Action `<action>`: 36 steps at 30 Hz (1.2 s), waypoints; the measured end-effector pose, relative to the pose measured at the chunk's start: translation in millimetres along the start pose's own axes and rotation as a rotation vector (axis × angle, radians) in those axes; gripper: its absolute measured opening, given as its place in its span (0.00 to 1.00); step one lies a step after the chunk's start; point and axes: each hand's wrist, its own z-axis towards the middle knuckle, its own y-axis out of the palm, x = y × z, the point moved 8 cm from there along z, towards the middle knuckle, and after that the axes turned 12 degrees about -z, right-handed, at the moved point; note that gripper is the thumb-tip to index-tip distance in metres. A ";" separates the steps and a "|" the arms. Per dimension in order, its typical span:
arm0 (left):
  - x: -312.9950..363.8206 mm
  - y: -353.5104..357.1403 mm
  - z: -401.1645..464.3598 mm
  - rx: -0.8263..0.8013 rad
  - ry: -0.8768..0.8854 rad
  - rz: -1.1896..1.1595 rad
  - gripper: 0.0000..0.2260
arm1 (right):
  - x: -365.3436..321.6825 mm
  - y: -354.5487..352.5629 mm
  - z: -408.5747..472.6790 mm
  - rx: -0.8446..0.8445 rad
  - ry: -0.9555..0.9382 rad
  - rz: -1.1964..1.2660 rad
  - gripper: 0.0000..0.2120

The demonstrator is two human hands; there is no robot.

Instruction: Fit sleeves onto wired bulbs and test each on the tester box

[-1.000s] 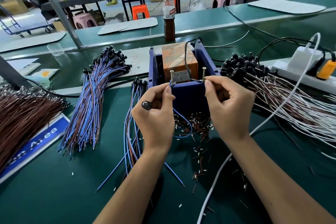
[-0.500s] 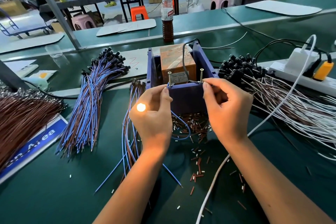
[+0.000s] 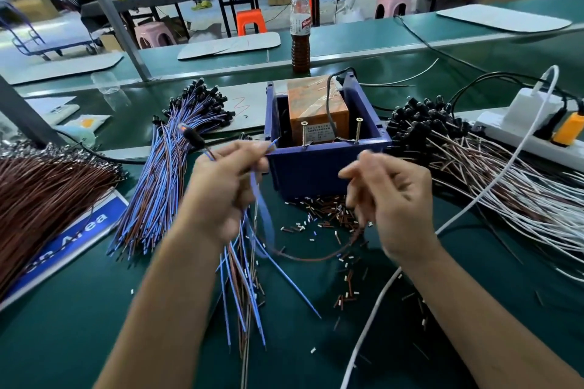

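Two bare forearms reach out from us over the green table (image 3: 79, 325), and loose blue and brown leads (image 3: 243, 287) lie fanned between them. Our left hand (image 3: 221, 189) has its grip clamped on a wired bulb (image 3: 192, 137): the fingers pinch the blue wire, and the dark bulb, blurred, sticks up and to the left of the knuckles. Our right hand (image 3: 392, 199) is blurred too; its fingers are curled, and a brown wire (image 3: 316, 256) loops on the table below it, but we cannot tell whether the grip is on that wire. Small brown and white sleeves (image 3: 328, 215) are scattered on the table just under both hands.

Just beyond our hands stands the blue tester box (image 3: 316, 167), holding an orange block (image 3: 316, 110), with two upright screws (image 3: 304, 133) on its near rim. To its left lies a blue-wired bundle (image 3: 170, 174), farther left a brown bundle (image 3: 41, 189). To its right is a heap of white-wired bulbs (image 3: 493, 174), with a white power strip (image 3: 531, 133) behind. A bottle (image 3: 300, 35) of brown liquid stands behind the box.
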 end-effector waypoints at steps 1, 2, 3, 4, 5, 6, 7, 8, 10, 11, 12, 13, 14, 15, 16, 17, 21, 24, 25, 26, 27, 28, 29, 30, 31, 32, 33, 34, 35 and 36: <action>4.5 -6.4 0.3 -0.118 -0.167 -0.081 0.07 | 9.5 15.3 -2.8 -0.091 0.191 0.289 0.23; 12.3 -10.1 -3.1 -0.239 -0.300 -0.187 0.05 | 16.0 33.8 -7.6 -0.174 0.378 0.521 0.28; 21.9 -14.6 -8.6 -0.342 -0.391 -0.297 0.06 | 18.1 54.2 -13.1 -0.262 0.521 0.673 0.32; 29.4 -17.7 -10.9 -0.403 -0.443 -0.360 0.08 | 16.3 70.8 -16.4 -0.354 0.606 0.763 0.35; 34.5 -24.8 -10.3 -0.406 -0.455 -0.338 0.09 | 10.9 87.5 -18.8 -0.460 0.646 0.822 0.38; 35.9 -31.9 -5.9 -0.366 -0.445 -0.238 0.11 | 5.1 100.1 -19.8 -0.556 0.656 0.845 0.40; 37.2 -38.5 -2.0 -0.315 -0.432 -0.115 0.13 | 1.0 109.4 -20.6 -0.624 0.647 0.820 0.40; 38.6 -44.1 -0.3 -0.277 -0.434 -0.024 0.14 | -0.6 116.8 -21.2 -0.661 0.631 0.734 0.39; 41.5 -45.3 0.2 -0.304 -0.486 0.009 0.13 | 4.5 121.6 -17.8 -0.623 0.577 0.437 0.34; 41.7 -39.7 -1.8 -0.363 -0.527 -0.007 0.14 | 7.0 123.0 -15.0 -0.566 0.553 0.303 0.33; 41.4 -31.5 -3.2 -0.413 -0.560 -0.012 0.15 | 6.6 127.3 -12.6 -0.522 0.544 0.213 0.31; 39.6 -23.5 -0.9 -0.426 -0.568 0.002 0.14 | 5.5 134.5 -11.1 -0.505 0.550 0.156 0.30; 37.5 -17.8 5.9 -0.390 -0.554 0.026 0.13 | 3.4 144.5 -10.5 -0.528 0.565 0.113 0.30; 35.2 -15.9 16.2 -0.311 -0.521 0.030 0.13 | 0.4 156.8 -11.2 -0.589 0.587 0.075 0.29; 32.4 -14.7 27.7 -0.221 -0.493 0.005 0.14 | -3.2 168.8 -13.1 -0.664 0.611 0.053 0.29; 27.8 -16.0 40.1 -0.143 -0.477 -0.051 0.16 | -6.0 178.9 -16.3 -0.731 0.633 0.056 0.27; 0.0 -38.8 85.5 0.107 -0.471 -0.179 0.18 | -0.7 193.1 -27.3 -0.663 0.765 0.127 0.20; -14.6 -60.4 110.4 0.260 -0.325 0.079 0.17 | 6.0 183.7 -26.6 -0.609 0.634 -0.180 0.21; -12.1 -65.8 116.4 0.288 -0.230 0.255 0.16 | 3.3 179.2 -23.4 -0.636 0.478 -0.461 0.21; -4.9 -71.3 121.7 0.309 -0.104 0.493 0.14 | -1.3 175.6 -21.0 -0.649 0.290 -0.790 0.21; 3.2 -70.8 125.9 0.312 0.028 0.767 0.12 | -7.7 171.5 -18.6 -0.629 0.120 -1.076 0.20; 8.5 -68.1 126.8 0.302 0.130 1.000 0.11 | -14.3 171.0 -18.2 -0.594 -0.001 -1.259 0.20; 10.6 -65.4 126.9 0.294 0.200 1.156 0.13 | -17.0 171.8 -18.9 -0.582 -0.047 -1.322 0.21; 11.9 -64.4 127.3 0.287 0.242 1.243 0.15 | -14.6 174.1 -18.1 -0.599 -0.043 -1.341 0.21; 12.6 -64.6 127.9 0.292 0.267 1.293 0.17 | -6.9 174.2 -16.8 -0.632 0.011 -1.343 0.22; 15.1 -65.6 127.0 0.317 0.292 1.323 0.19 | 0.1 175.9 -16.3 -0.671 0.043 -1.345 0.22; 20.9 -69.2 125.9 0.352 0.330 1.334 0.20 | 5.1 178.9 -16.6 -0.706 0.051 -1.358 0.23; 29.3 -73.0 123.6 0.392 0.388 1.342 0.20 | 8.6 181.1 -16.3 -0.729 0.047 -1.373 0.24; 40.1 -79.5 121.7 0.439 0.450 1.354 0.19 | 10.5 183.0 -14.4 -0.726 0.047 -1.377 0.25; 51.3 -88.9 120.1 0.490 0.493 1.367 0.18 | 10.2 184.7 -11.5 -0.698 0.035 -1.373 0.26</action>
